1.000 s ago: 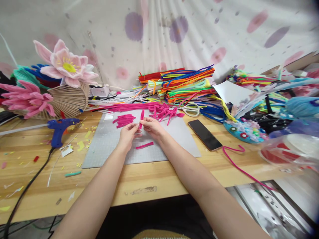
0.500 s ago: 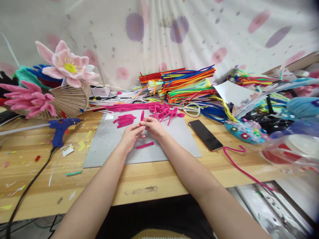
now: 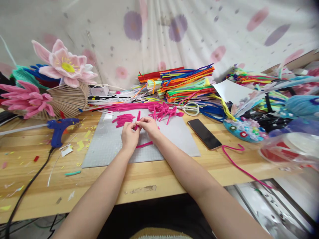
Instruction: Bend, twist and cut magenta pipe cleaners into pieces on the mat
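Above the grey cutting mat, my left hand and my right hand meet, both pinching one short magenta pipe cleaner. Its upper end points away from me, and its lower part is partly covered by my fingers. Just under my hands another short pipe cleaner piece lies on the mat. Beyond my left hand is a small pile of cut magenta pieces. A heap of bent magenta shapes lies past my right hand.
A blue glue gun with a black cord stands at left, near fluffy pink flowers. Scissors, a phone and a loose magenta pipe cleaner are at right. Bundles of coloured pipe cleaners line the back.
My hands have shifted slightly left and closer together. More of the pipe cleaner now shows between them, tilted instead of nearly upright, and my left fingers have curled in around it.
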Available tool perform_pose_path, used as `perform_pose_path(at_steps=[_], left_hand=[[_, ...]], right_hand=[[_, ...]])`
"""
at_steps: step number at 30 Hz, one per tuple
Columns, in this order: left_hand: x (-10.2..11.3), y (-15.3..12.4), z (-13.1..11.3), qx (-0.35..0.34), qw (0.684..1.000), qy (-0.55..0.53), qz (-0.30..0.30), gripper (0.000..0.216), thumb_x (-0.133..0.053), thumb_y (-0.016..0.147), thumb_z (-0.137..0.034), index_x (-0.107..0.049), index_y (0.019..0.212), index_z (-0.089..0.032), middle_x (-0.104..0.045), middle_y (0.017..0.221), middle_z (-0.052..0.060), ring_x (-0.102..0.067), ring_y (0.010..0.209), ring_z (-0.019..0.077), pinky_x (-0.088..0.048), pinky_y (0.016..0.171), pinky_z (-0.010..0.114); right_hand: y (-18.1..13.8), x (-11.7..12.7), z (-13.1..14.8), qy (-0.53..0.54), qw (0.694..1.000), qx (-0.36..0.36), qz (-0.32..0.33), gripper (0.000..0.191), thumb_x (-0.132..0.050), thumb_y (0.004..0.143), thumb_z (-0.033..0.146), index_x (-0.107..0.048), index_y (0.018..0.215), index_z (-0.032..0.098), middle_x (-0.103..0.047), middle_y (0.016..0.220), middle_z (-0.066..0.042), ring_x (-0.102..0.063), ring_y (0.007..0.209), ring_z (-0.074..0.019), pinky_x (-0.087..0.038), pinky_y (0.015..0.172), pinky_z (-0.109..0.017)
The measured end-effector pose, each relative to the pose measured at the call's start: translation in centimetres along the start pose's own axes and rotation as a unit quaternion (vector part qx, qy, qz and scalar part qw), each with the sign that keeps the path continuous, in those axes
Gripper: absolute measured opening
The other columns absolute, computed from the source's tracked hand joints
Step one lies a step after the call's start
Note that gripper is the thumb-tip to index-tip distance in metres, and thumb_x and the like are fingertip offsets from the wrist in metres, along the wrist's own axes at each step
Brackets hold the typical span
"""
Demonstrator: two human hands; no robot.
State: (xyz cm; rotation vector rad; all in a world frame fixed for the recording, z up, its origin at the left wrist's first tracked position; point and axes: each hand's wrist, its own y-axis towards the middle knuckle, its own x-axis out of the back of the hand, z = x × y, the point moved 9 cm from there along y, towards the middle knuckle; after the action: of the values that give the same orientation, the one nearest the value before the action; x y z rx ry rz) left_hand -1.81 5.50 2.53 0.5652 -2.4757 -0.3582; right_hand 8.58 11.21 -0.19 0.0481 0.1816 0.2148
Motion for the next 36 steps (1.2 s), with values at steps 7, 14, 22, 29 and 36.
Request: perform_pose_path(at_steps=[7,14,22,29,36], left_hand=[[-0.4,0.2,0.3,-0.016,0.999,0.049,0.0,0.007,-0.057,0.073,-0.023,-0.06,0.069,-0.018,-0.051,0.081,0.002,-0.051,0.073,0.0144,-0.04,0.064,0.026],[-0.9,0.2,-0.5,-0.058,0.987,0.146,0.016,0.011,-0.056,0.077,-0.026,-0.064,0.078,-0.019,-0.055,0.087,0.004,-0.055,0.076,0.0155,-0.04,0.063,0.027],[-0.3,-0.3,-1.2,-0.051,0.975,0.214,-0.015,0.026,-0.054,0.078,-0.04,-0.064,0.091,-0.019,-0.055,0.1,0.008,-0.057,0.089,0.021,-0.042,0.066,0.03],[0.5,-0.3,-1.5,-0.045,0.977,0.204,-0.041,0.025,-0.058,0.075,-0.039,-0.062,0.089,-0.019,-0.055,0.1,0.008,-0.058,0.084,0.0205,-0.042,0.065,0.03],[0.5,-0.6,-2.0,-0.054,0.979,0.196,-0.03,0.017,-0.056,0.078,-0.035,-0.063,0.084,-0.02,-0.056,0.098,0.006,-0.058,0.081,0.0183,-0.04,0.063,0.028]], right_hand=[[-0.2,0.3,0.1,0.013,1.0,-0.011,-0.024,0.02,-0.066,0.052,0.03,-0.052,0.049,0.016,-0.047,0.048,0.005,-0.04,0.05,-0.0071,-0.029,0.051,-0.022],[-0.1,0.6,-0.4,0.06,0.997,-0.026,-0.05,0.023,-0.068,0.051,0.03,-0.048,0.048,0.017,-0.043,0.046,0.006,-0.039,0.05,-0.0065,-0.028,0.05,-0.022],[-0.2,1.1,-0.8,0.06,0.995,-0.04,-0.074,0.023,-0.068,0.049,0.031,-0.05,0.047,0.017,-0.045,0.048,0.006,-0.037,0.05,-0.0065,-0.027,0.05,-0.022],[0.1,1.6,-1.0,0.028,0.996,-0.039,-0.076,0.023,-0.068,0.049,0.034,-0.053,0.048,0.017,-0.048,0.05,0.005,-0.037,0.051,-0.007,-0.028,0.052,-0.023],[0.2,1.7,-0.7,-0.004,0.998,-0.035,-0.055,0.024,-0.067,0.05,0.036,-0.053,0.047,0.017,-0.048,0.049,0.004,-0.036,0.051,-0.0071,-0.027,0.051,-0.023]])
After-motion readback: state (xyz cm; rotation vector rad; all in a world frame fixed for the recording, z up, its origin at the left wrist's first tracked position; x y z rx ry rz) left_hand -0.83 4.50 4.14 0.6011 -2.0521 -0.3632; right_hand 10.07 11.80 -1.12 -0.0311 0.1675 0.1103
